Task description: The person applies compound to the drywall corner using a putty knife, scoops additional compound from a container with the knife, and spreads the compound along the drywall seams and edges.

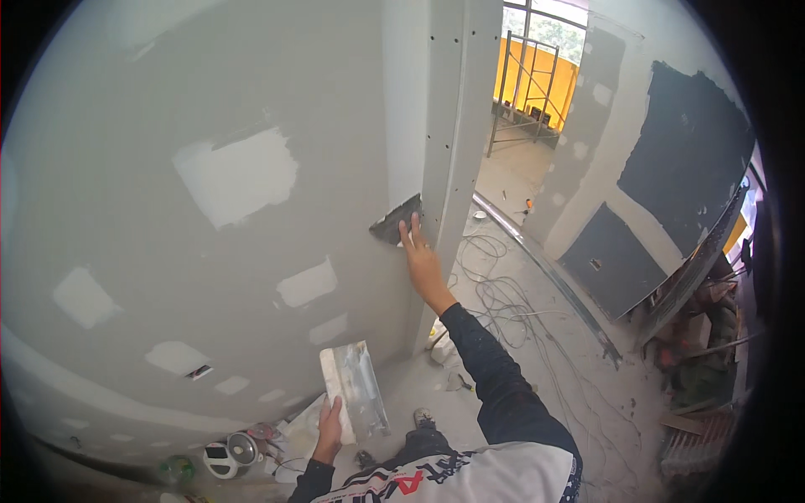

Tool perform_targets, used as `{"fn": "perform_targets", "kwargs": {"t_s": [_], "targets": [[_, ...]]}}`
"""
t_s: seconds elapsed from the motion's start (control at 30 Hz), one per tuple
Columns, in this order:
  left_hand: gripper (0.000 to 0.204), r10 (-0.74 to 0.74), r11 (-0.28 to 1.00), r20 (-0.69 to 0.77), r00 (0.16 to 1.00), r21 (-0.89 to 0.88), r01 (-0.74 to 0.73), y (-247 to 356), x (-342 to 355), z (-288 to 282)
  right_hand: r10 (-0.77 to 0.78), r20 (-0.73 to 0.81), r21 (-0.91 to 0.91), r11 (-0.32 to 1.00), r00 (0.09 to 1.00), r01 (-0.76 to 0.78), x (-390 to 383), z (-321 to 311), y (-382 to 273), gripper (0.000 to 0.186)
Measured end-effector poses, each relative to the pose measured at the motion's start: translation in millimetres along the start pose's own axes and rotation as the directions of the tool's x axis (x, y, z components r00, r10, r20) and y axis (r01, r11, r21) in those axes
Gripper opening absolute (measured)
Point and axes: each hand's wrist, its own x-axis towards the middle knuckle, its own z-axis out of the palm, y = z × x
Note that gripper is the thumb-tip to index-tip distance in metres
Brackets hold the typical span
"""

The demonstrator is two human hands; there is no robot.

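My right hand (425,264) reaches up to the grey plasterboard wall (335,218), its fingers spread along the blade of a putty knife (392,223). The blade lies against the board near its right edge, at the lower end of a smooth white strip of filler (404,109). Lower down, my left hand (330,432) is closed around the side of a metal mud pan (369,394). White filler coats the pan's left side. A white filler patch (243,176) and several smaller ones mark the wall left of the knife.
An opening right of the wall's screwed end leads to a scaffold frame (527,84). Loose cables (503,293) and a long metal profile (545,277) lie on the floor. Piled boards and debris (704,344) stand at the right. A white round-fronted device (231,454) sits lower left.
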Motion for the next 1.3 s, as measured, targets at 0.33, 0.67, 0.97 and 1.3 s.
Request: {"fn": "perform_targets", "kwargs": {"t_s": [0.33,0.67,0.97,1.3], "targets": [[0.048,-0.246,0.926,0.274,0.93,-0.218,0.309,-37.6,100.8,40.5,0.051,0.296,0.107,0.991,0.954,-0.086,-133.9,-31.6,6.7,0.087],[0.046,-0.234,0.889,0.569,0.788,-0.203,0.411,-1.8,103.9,80.9,-0.123,0.403,0.362,0.931,0.907,-0.034,-212.1,-162.7,-82.9,0.086],[0.052,-0.056,0.956,0.455,0.889,-0.231,0.178,50.8,72.5,53.0,0.129,0.272,0.126,0.978,0.954,-0.168,-218.5,-185.2,-71.5,0.082],[0.049,0.603,0.741,0.204,0.771,0.214,-0.636,96.0,62.1,48.3,0.038,0.845,0.407,-0.693,0.534,-0.595,-256.8,-176.0,-143.9,0.038]]}}
